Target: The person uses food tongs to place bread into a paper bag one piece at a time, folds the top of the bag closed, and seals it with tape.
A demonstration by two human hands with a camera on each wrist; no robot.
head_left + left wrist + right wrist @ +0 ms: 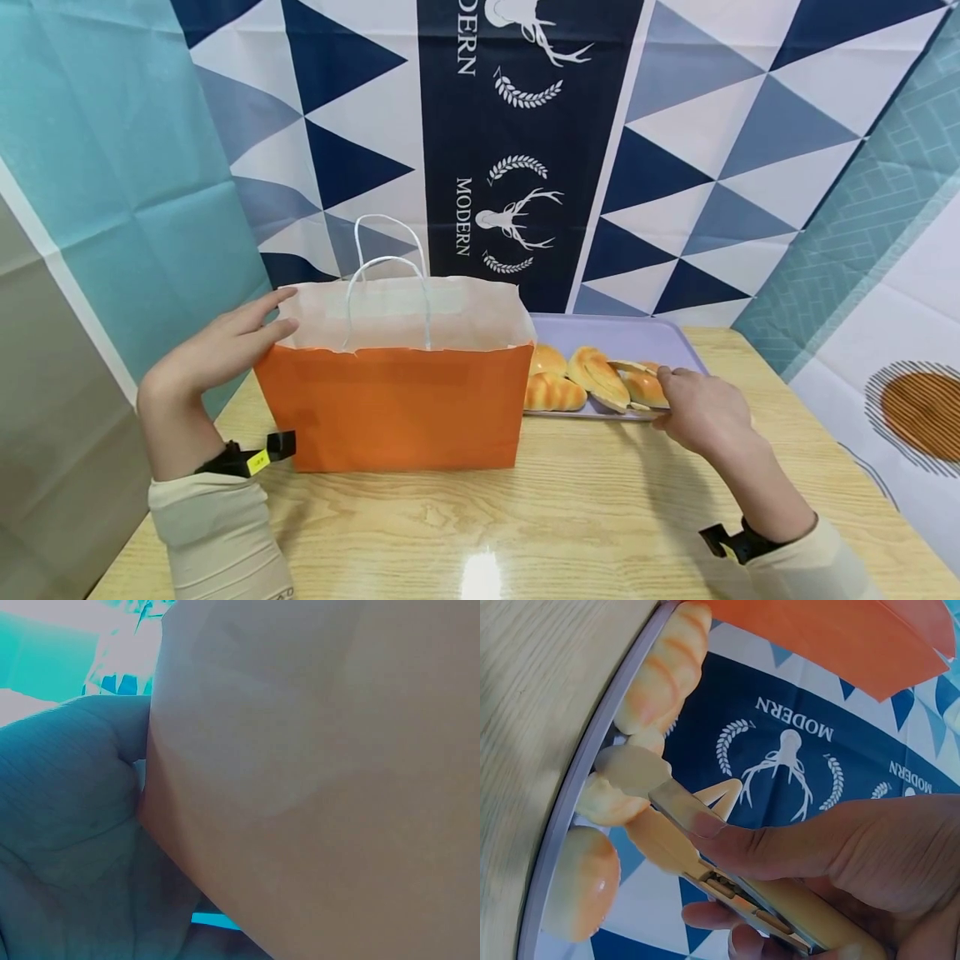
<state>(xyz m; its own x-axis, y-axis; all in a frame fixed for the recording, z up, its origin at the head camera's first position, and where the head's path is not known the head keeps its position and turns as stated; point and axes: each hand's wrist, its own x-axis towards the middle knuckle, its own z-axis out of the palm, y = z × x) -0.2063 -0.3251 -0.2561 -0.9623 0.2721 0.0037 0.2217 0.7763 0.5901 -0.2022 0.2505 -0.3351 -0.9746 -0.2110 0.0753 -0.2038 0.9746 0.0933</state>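
Note:
An orange paper bag [397,408] with white twisted handles stands upright, its mouth facing up. At the bag's upper left rim is my left hand [225,346], its fingers and thumb reaching over the edge, fairly straight and spread; the left wrist view shows the bag's side panel [315,780] hiding their ends. My right hand [708,408] grips beige tongs [806,911] over a lilac tray [637,327]. In the right wrist view the tongs' tips are among the bread rolls [585,881]; whether they pinch one I cannot tell. A long roll [555,392] lies nearest the bag.
The tray with several rolls sits behind and right of the bag, partly hidden by it. Both rest on a wood-grain table [450,517]. A patterned cloth [525,133] hangs close behind them, and more hanging cloth [885,333] flanks the right side.

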